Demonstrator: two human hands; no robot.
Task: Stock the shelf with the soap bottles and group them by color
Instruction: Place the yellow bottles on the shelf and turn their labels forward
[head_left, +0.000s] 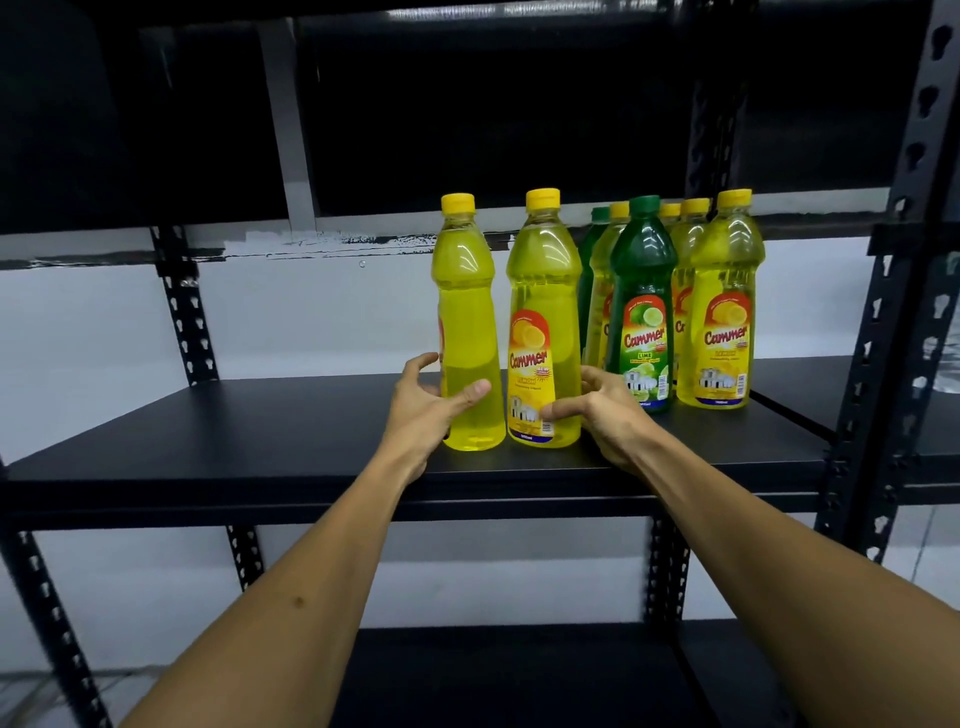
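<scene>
- The left hand (434, 400) is curling round the low part of a yellow bottle (467, 332), with the thumb lying across its front, so it looks like it is holding it loosely
- The right hand (597, 410) is cupping the bottle with the lemon label (543, 322), thumb on the front, fingers going behind it
- Both bottles are standing up, touching each other, near the front edge of the black shelf (260, 431)
- They are tall and thin, so a quick push could be tipping one off the front
- The right one could be bumping the green bottle (643, 306) sitting among the yellow ones just beside it, so colours are still mixing there
- The shelf is sitting in a dark metal rack (878, 332) by a pale wall (291, 312), with another board (498, 670) below
</scene>
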